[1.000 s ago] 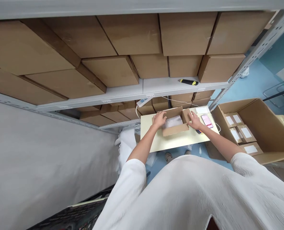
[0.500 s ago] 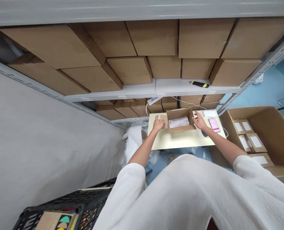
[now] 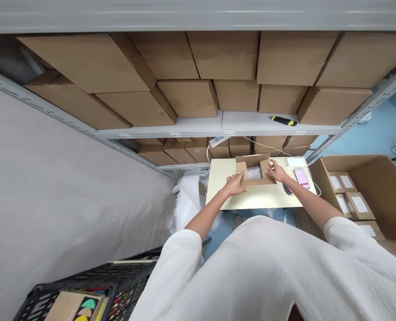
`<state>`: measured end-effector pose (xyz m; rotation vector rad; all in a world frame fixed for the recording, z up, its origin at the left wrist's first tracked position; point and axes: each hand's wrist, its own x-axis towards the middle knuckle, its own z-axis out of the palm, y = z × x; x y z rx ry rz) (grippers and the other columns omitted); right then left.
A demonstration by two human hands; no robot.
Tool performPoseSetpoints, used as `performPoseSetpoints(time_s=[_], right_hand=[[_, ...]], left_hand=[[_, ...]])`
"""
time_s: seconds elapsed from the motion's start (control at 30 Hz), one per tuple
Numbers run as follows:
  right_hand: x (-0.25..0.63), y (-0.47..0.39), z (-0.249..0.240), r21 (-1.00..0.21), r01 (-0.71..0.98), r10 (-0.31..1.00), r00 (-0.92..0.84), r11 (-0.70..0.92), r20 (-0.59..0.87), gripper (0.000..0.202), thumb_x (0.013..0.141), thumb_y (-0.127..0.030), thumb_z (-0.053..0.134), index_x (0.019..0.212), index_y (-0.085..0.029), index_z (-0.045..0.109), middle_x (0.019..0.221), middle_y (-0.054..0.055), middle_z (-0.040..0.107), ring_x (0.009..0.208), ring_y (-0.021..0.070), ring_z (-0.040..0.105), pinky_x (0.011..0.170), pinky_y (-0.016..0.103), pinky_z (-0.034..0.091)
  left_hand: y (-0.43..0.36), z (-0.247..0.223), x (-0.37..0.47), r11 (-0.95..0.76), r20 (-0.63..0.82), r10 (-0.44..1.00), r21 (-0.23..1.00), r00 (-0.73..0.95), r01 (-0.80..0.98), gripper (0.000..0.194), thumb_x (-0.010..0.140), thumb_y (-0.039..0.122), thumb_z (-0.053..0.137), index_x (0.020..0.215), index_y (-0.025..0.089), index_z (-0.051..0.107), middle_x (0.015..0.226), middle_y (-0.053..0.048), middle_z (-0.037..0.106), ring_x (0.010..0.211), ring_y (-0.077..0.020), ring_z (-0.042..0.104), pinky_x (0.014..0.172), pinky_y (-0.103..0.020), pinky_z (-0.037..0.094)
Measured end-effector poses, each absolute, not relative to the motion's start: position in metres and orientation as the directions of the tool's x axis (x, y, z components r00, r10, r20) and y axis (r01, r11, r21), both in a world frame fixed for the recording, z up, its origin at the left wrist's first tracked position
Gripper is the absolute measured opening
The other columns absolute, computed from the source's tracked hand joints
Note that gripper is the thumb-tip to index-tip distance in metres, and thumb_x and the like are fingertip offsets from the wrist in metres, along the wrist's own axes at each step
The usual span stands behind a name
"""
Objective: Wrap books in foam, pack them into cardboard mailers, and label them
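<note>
On the pale table (image 3: 231,200), the open carton (image 3: 259,182) is touched at its near left corner by the left hand (image 3: 236,184), fingers loosely spread; its right end flap is met by the right hand (image 3: 278,171), fingers partly curled, apparently lightly pinched. Between the folded-in end flaps, whitish wrapping (image 3: 254,172) is seen inside. A phone (image 3: 301,178) is laid to the right

- scene's lit pretty bright, pale tabletop (image 3: 238,200) nearly washed out
- gray wall (image 3: 84,178) is softly shaded low down, shelf (image 3: 198,123) is left dim at far left
- edges are stretched, wide-angle style
- open box (image 3: 259,182) is rendered a bit soft, patch by phone (image 3: 301,178) is pixelated
</note>
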<state>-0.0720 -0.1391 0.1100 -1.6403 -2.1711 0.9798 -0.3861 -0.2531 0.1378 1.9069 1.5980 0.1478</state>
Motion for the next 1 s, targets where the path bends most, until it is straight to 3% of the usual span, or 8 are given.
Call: performPoseSetpoints(time_s=[0.1, 0.23, 0.3, 0.43, 0.53, 0.7, 0.83, 1.0], right_hand=[[-0.077, -0.124, 0.114, -0.635, 0.748, 0.939, -0.329, 0.194, -0.101, 0.086, 0.103, -0.045, 0.05, 0.18, -0.022, 0.02, 0.154, 0.02, 0.064, 0.121, 0.0351, 0.073, 0.109, 0.055, 0.058], [-0.089, -0.1, 0.122, -0.584, 0.745, 0.923, -0.386, 0.321, 0.014, 0.091, 0.099, -0.043, 0.053, 0.181, -0.02, 0.021, 0.173, 0.02, 0.045, 0.156, 0.0416, 0.046, 0.127, 0.065, 0.041], [-0.094, -0.094, 0.125, -0.557, 0.761, 0.912, -0.41, 0.333, -0.016, 0.086, 0.099, -0.042, 0.052, 0.179, -0.02, 0.03, 0.172, 0.019, 0.047, 0.158, 0.0438, 0.042, 0.127, 0.067, 0.039], [-0.097, -0.1, 0.127, -0.475, 0.827, 0.921, -0.381, 0.301, -0.08, 0.059, 0.105, -0.043, 0.045, 0.157, -0.022, 0.064, 0.152, 0.02, 0.063, 0.143, 0.0451, 0.053, 0.118, 0.066, 0.045], [-0.093, -0.116, 0.123, -0.421, 0.837, 0.899, -0.425, 0.349, -0.101, 0.049, 0.104, -0.041, 0.049, 0.143, -0.025, 0.075, 0.145, 0.018, 0.067, 0.138, 0.0439, 0.054, 0.117, 0.065, 0.045], [-0.085, -0.143, 0.112, -0.374, 0.826, 0.853, -0.501, 0.421, -0.145, 0.054, 0.101, -0.035, 0.053, 0.152, -0.027, 0.07, 0.154, 0.016, 0.065, 0.143, 0.044, 0.049, 0.119, 0.065, 0.041], [-0.083, -0.158, 0.106, -0.348, 0.819, 0.839, -0.526, 0.457, -0.136, 0.061, 0.104, -0.033, 0.047, 0.163, -0.027, 0.059, 0.164, 0.016, 0.059, 0.154, 0.0427, 0.041, 0.124, 0.066, 0.034], [-0.078, -0.171, 0.104, -0.363, 0.807, 0.837, -0.534, 0.465, -0.117, 0.061, 0.109, -0.035, 0.039, 0.168, -0.026, 0.052, 0.175, 0.015, 0.048, 0.16, 0.0448, 0.035, 0.125, 0.069, 0.029]], left_hand=[[-0.251, 0.137, -0.387, -0.039, -0.315, 0.919, 0.527, 0.238, 0.849, 0.104, 0.092, 0.056, 0.076, 0.178, 0.028, 0.025, 0.17, -0.019, 0.055, 0.16, -0.043, 0.045, 0.128, -0.057, 0.031], [-0.243, 0.137, -0.389, 0.044, -0.276, 0.953, 0.542, 0.128, 0.839, 0.094, 0.101, 0.058, 0.064, 0.178, 0.022, 0.024, 0.165, -0.022, 0.058, 0.154, -0.0403, 0.052, 0.125, -0.054, 0.036], [-0.238, 0.137, -0.387, 0.085, -0.215, 0.976, 0.532, 0.037, 0.842, 0.09, 0.104, 0.055, 0.06, 0.178, 0.022, 0.023, 0.166, -0.022, 0.055, 0.155, -0.0399, 0.049, 0.125, -0.053, 0.036], [-0.229, 0.136, -0.378, 0.148, -0.094, 0.989, 0.468, -0.117, 0.871, 0.09, 0.104, 0.048, 0.061, 0.18, 0.023, 0.02, 0.18, -0.022, 0.035, 0.165, -0.0423, 0.033, 0.129, -0.058, 0.031], [-0.226, 0.134, -0.369, 0.099, -0.036, 0.995, 0.405, -0.093, 0.909, 0.083, 0.103, 0.036, 0.06, 0.178, 0.022, 0.027, 0.184, -0.022, 0.027, 0.169, -0.0416, 0.026, 0.133, -0.062, 0.025], [-0.226, 0.12, -0.361, -0.154, -0.074, 0.977, 0.396, 0.199, 0.905, 0.068, 0.097, 0.015, 0.055, 0.165, 0.022, 0.052, 0.178, -0.022, 0.041, 0.169, -0.0372, 0.031, 0.138, -0.063, 0.019], [-0.228, 0.102, -0.353, -0.225, -0.148, 0.94, 0.404, 0.306, 0.887, 0.072, 0.102, 0.022, 0.052, 0.173, 0.02, 0.041, 0.18, -0.02, 0.041, 0.171, -0.0364, 0.03, 0.14, -0.061, 0.017], [-0.232, 0.089, -0.343, -0.129, -0.197, 0.958, 0.352, 0.208, 0.927, 0.076, 0.11, 0.04, 0.047, 0.18, 0.018, 0.028, 0.184, -0.022, 0.031, 0.174, -0.0397, 0.02, 0.14, -0.066, 0.006]])
